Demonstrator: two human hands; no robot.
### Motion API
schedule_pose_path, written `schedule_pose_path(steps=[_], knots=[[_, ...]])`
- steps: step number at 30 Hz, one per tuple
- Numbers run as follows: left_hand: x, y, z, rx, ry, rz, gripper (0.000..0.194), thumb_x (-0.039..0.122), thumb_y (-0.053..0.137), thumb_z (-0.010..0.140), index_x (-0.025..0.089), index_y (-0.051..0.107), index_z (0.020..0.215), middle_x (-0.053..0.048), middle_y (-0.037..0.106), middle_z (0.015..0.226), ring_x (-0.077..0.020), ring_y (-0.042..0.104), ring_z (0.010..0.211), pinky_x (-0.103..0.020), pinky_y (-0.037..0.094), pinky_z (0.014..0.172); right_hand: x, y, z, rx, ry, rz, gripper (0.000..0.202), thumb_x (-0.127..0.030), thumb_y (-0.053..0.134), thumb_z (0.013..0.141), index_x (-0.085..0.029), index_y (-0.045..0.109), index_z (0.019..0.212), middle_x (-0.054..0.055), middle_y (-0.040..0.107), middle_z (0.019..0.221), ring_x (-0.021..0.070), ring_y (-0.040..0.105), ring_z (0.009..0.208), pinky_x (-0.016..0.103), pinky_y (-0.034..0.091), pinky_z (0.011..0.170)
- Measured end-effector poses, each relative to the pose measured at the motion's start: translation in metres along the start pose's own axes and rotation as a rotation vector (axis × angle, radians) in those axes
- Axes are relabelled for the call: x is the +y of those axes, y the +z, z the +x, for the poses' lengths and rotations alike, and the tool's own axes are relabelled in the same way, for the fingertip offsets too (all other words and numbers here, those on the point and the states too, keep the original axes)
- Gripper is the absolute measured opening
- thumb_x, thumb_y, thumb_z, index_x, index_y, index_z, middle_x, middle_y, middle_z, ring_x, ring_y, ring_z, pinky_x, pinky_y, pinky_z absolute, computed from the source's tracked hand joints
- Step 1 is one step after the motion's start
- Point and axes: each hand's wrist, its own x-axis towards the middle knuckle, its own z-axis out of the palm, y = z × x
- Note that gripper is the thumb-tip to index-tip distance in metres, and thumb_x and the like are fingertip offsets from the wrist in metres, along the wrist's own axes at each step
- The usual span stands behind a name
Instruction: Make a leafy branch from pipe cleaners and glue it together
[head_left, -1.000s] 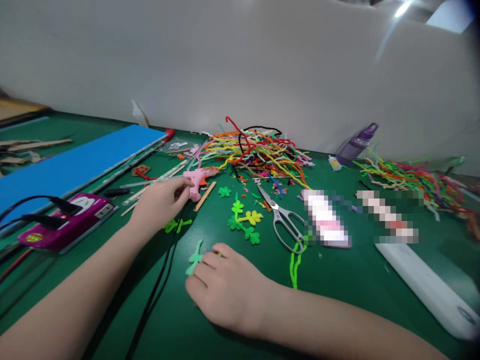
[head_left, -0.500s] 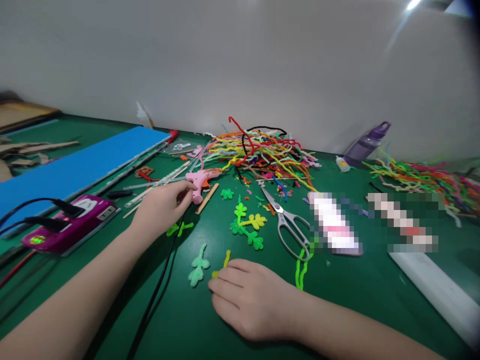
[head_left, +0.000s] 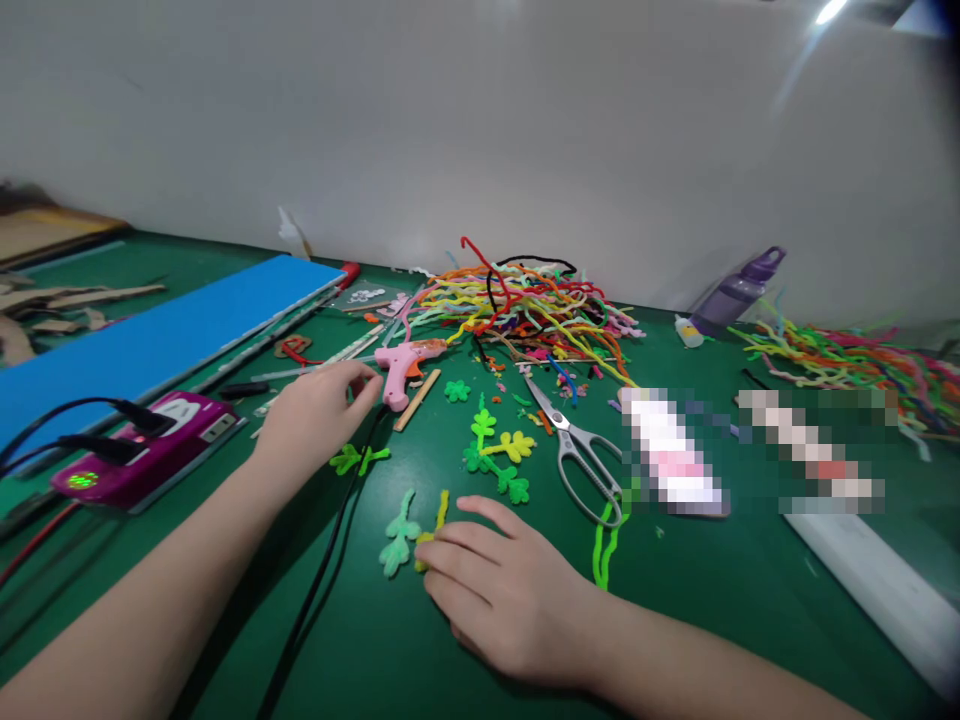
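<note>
My left hand [head_left: 322, 410] is just left of a pink glue gun [head_left: 405, 372] lying on the green table; its fingers are loosely curved, and a gap shows between them and the gun. My right hand [head_left: 510, 590] rests low over a yellow pipe-cleaner leaf [head_left: 442, 512], fingers outstretched and index finger raised; the leaf is partly hidden under them. A mint-green leaf sprig [head_left: 399, 535] lies just left of it. Further up are a joined green and yellow leaf sprig [head_left: 491, 455], a small green flower shape [head_left: 457, 391] and another green sprig [head_left: 352, 460] beside my left wrist.
Scissors [head_left: 574, 450] lie to the right, near bent green pipe cleaners [head_left: 604, 550]. A pile of coloured pipe cleaners [head_left: 525, 300] is at the back. A purple power strip [head_left: 146, 450], black cable [head_left: 330, 560], blue board [head_left: 172, 330], wooden stick [head_left: 417, 400] and purple bottle [head_left: 739, 290] are around.
My left hand has let go of the glue gun and drawn slightly left. The yellow leaf has shifted left towards the mint sprig under my right hand, whose index finger has lifted.
</note>
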Motion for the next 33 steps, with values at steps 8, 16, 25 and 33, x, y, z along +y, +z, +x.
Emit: schedule_pose_path(steps=[8, 16, 25, 33], knots=[[-0.004, 0.0, 0.006, -0.123, -0.09, -0.004, 0.05, 0.058, 0.035, 0.082, 0.024, 0.071, 0.086, -0.006, 0.07, 0.073, -0.0261, 0.064, 0.068, -0.029, 0.038, 0.054, -0.004, -0.009, 0.018, 0.011, 0.144, 0.029, 0.015, -0.016, 0.048, 0.087, -0.015, 0.063, 0.089, 0.007, 0.069, 0.088, 0.017, 0.058, 0.08, 0.036, 0.044, 0.084], [-0.013, -0.008, 0.003, 0.038, -0.139, -0.034, 0.046, 0.052, 0.034, 0.084, 0.021, 0.068, 0.084, -0.008, 0.069, 0.072, -0.0249, 0.061, 0.068, -0.028, 0.035, 0.053, 0.058, -0.003, 0.098, -0.15, 0.837, 0.057, 0.036, -0.046, 0.046, 0.089, -0.017, 0.066, 0.094, 0.011, 0.069, 0.093, 0.0231, 0.064, 0.085, 0.032, 0.047, 0.068], [-0.015, -0.002, 0.005, 0.021, -0.147, -0.077, 0.043, 0.046, 0.035, 0.084, 0.021, 0.07, 0.089, -0.007, 0.071, 0.077, -0.0222, 0.061, 0.068, -0.026, 0.034, 0.054, 0.082, 0.038, 0.119, -0.215, 0.834, 0.059, 0.02, -0.037, 0.059, 0.081, -0.024, 0.068, 0.093, 0.006, 0.07, 0.099, 0.0221, 0.066, 0.087, 0.029, 0.046, 0.068], [-0.013, 0.006, 0.009, -0.153, -0.102, -0.154, 0.049, 0.051, 0.036, 0.082, 0.018, 0.072, 0.078, -0.006, 0.066, 0.062, -0.0208, 0.057, 0.058, -0.027, 0.03, 0.052, 0.085, 0.038, 0.124, -0.262, 0.885, 0.037, 0.026, -0.044, 0.059, 0.082, -0.024, 0.07, 0.095, 0.007, 0.071, 0.091, 0.0218, 0.067, 0.084, 0.029, 0.048, 0.07]])
